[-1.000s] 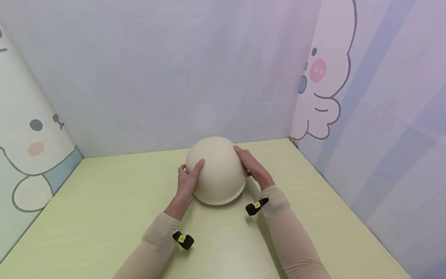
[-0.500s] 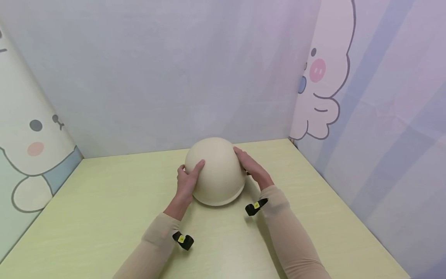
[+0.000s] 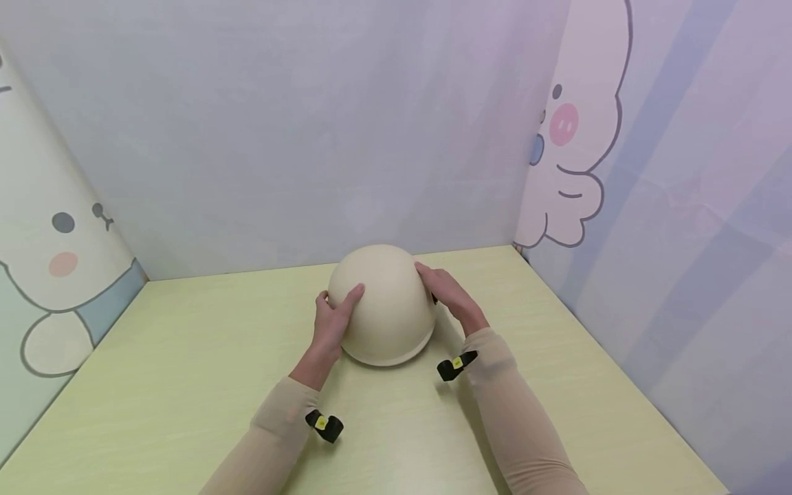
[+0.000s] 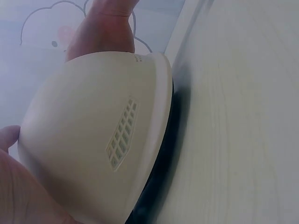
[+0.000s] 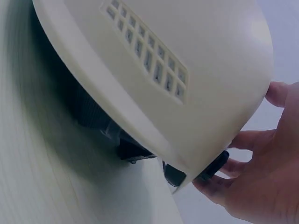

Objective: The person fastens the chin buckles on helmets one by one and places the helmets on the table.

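A cream hard hat (image 3: 385, 313) sits crown up at the back of the table, slightly tilted. On its left side my left hand (image 3: 329, 322) grips the shell, thumb across the near face and fingers behind. My right hand (image 3: 452, 295) holds the opposite end. In the right wrist view, the fingers (image 5: 254, 140) reach round a black knob-like part (image 5: 216, 164) at the rim, and one fingertip rests on the shell. Dark harness parts (image 5: 133, 150) show under the raised rim. Slotted vents (image 4: 122, 135) mark the side; most of the inside is hidden.
The pale yellow-green table (image 3: 204, 357) runs up to a grey-lilac curtain (image 3: 278, 137) close behind the hat. Curtains with cartoon animals (image 3: 578, 137) stand at both sides. Black wrist cameras (image 3: 324, 426) sit on both forearms.
The hat has settled very slightly toward me. My right fingers have shifted on its edge, so a bit of the dark part now shows beneath them. The left hand keeps its hold.
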Motion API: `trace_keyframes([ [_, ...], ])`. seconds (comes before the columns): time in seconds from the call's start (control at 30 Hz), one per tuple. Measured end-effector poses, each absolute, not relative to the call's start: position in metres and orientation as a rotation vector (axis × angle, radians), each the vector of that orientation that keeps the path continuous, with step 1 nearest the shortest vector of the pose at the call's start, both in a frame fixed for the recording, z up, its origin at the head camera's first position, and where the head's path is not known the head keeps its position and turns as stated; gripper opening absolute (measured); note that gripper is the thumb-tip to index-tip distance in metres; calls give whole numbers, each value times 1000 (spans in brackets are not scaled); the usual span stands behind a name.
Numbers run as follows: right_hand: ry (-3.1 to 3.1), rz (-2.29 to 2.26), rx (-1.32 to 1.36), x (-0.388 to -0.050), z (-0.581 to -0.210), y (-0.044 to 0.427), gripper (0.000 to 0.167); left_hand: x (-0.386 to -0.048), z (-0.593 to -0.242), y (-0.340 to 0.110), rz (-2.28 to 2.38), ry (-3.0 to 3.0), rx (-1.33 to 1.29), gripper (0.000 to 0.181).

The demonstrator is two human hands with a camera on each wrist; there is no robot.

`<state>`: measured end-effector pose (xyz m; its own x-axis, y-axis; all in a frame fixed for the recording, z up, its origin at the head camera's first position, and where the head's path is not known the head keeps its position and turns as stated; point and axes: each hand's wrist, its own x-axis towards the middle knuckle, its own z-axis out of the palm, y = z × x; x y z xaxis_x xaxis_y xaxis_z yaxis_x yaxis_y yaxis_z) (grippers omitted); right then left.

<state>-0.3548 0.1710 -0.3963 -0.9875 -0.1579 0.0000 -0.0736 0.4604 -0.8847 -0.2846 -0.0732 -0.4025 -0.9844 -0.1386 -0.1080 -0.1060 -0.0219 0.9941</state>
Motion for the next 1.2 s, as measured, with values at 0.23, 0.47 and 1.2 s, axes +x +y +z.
trace_keyframes([
  [0.23, 2603, -1650, -362, -352, -393, 169, 56, -287, -402, -76, -2211, -2194, 232, 111],
  [0.47, 2700, -1602, -480, -347, -388, 168, 50, -289, -402, -77, -2227, -2167, 194, 105],
  [1.2, 2846, -1440, -624, -346, -385, 158, 60, -286, -402, -76, -2239, -2167, 217, 102],
])
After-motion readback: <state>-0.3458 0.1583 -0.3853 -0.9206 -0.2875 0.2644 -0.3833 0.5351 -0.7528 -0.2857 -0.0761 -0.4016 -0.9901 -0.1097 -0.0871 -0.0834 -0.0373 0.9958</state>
